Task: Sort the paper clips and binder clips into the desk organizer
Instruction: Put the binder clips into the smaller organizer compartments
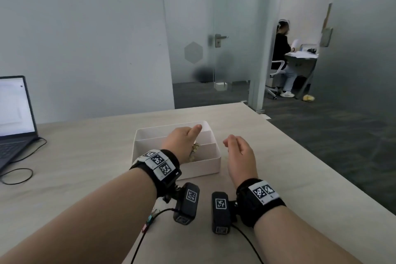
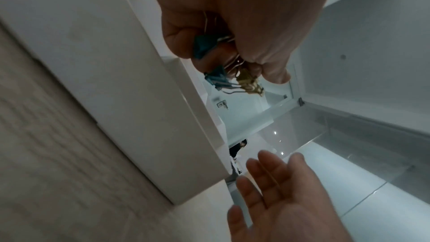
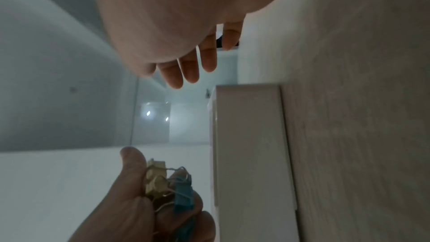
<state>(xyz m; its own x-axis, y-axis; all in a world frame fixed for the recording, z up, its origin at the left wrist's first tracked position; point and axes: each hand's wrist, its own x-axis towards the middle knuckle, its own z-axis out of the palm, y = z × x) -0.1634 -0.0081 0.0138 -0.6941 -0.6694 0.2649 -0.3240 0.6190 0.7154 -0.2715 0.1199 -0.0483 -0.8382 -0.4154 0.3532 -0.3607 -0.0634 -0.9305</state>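
Note:
A white desk organizer [image 1: 211, 164] with several compartments stands on the table's middle. My left hand [image 1: 185, 142] hovers over it, fingers curled round a bunch of binder clips [image 2: 223, 73], blue and gold ones; a gold clip [image 1: 195, 148] hangs below the palm. The same binder clips [image 3: 167, 183] show in the right wrist view, held next to the organizer [image 3: 246, 144]. My right hand [image 1: 237, 150] floats just right of the organizer, fingers loosely relaxed and holding nothing. The organizer's outer wall [image 2: 130, 98] fills the left wrist view, with my right hand [image 2: 274, 190] beyond it.
A laptop [image 1: 15, 109] with its cable [image 1: 19, 174] sits at the table's left edge. A few small coloured clips [image 1: 149, 221] lie near the front under my left forearm. The table's right edge [image 1: 300, 146] drops to carpet. A person sits at a far desk [image 1: 282, 58].

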